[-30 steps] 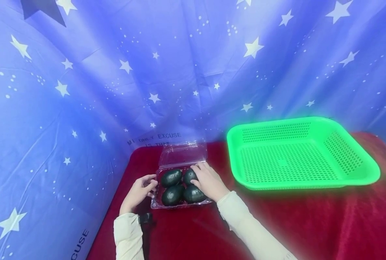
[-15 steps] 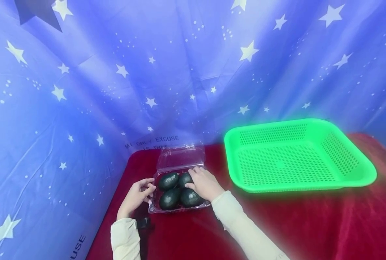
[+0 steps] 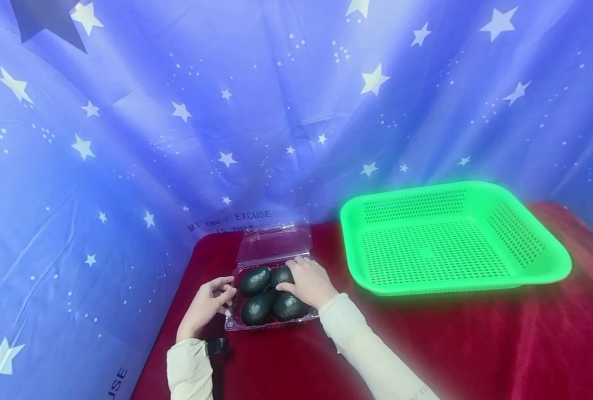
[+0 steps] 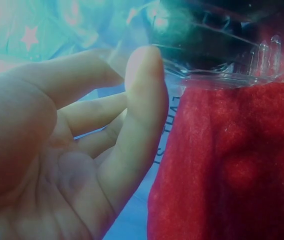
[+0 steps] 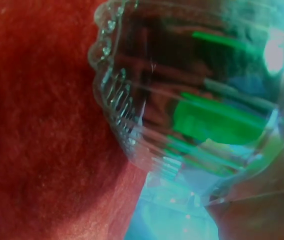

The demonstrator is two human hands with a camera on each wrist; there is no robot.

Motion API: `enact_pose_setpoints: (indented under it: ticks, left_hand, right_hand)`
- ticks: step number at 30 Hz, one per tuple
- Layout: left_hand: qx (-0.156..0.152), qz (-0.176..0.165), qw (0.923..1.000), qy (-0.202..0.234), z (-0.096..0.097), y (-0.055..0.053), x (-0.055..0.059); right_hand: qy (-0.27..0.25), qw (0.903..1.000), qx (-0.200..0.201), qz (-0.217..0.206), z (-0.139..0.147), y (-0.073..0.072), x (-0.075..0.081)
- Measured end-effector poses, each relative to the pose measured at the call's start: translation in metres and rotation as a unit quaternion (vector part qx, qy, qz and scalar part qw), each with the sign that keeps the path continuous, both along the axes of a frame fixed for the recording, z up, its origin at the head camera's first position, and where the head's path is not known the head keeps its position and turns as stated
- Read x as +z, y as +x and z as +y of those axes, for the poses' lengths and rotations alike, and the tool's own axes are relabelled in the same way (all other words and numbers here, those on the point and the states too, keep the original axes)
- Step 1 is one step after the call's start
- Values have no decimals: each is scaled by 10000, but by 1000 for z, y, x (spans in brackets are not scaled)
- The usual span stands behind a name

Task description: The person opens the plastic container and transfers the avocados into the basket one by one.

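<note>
1. Near the red table's [image 3: 476,344] far left corner, a clear box [image 3: 249,327] is holding four dark fruits [image 3: 257,309].
2. The left hand [image 3: 205,305] is pinching its left rim; the right hand [image 3: 310,280] is gripping the far right fruit [image 3: 281,275].
3. A green basket [image 3: 396,289] is sitting by the far edge.

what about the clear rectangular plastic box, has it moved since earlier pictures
No; in the head view, the box keeps its place against the black lettering on the starry blue curtain.

1 fruit [image 3: 279,276] partly behind right hand [image 3: 308,282]
</note>
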State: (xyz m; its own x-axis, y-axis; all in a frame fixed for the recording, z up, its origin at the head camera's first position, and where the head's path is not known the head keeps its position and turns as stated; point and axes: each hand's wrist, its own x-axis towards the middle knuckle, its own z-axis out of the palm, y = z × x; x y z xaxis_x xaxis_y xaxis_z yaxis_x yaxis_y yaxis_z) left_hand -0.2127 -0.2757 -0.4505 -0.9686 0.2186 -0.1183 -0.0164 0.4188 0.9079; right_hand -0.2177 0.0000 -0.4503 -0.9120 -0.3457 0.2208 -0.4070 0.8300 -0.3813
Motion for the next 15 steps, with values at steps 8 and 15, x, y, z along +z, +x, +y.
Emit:
enact_pose_setpoints:
  ticks: [8,15]
  left_hand:
    - [39,18,10000,-15,-3,-3,-5]
    - [-25,85,10000,-5,-2,-3,-5]
  right_hand:
    - [-115,9998,-133,-134,-3,-2,3]
    - [-189,9994,-265,-128,-4,-4,1]
